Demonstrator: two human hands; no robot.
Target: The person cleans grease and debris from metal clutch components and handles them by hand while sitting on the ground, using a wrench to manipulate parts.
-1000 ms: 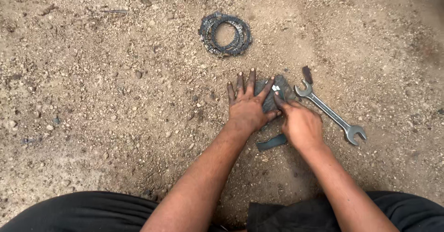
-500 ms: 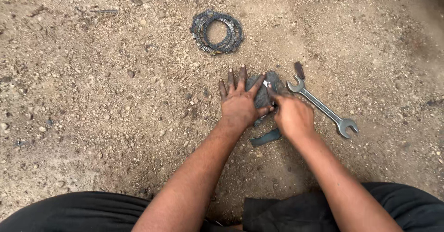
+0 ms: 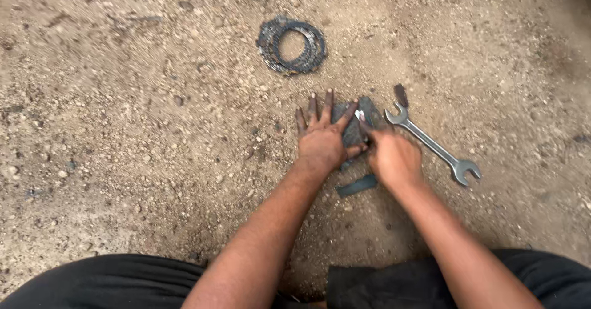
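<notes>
Left hand [image 3: 321,141] lies flat, fingers spread, pinning a dark sheet [image 3: 356,130]; right hand [image 3: 393,156] seems clenched on a small blade; keep strokes short.

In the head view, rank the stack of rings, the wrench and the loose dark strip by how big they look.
1. Open-ended wrench, the longest.
2. Stack of dark rings, shorter across but broader; in area it may match the wrench.
3. Dark strip near the right hand, clearly smallest.
</notes>
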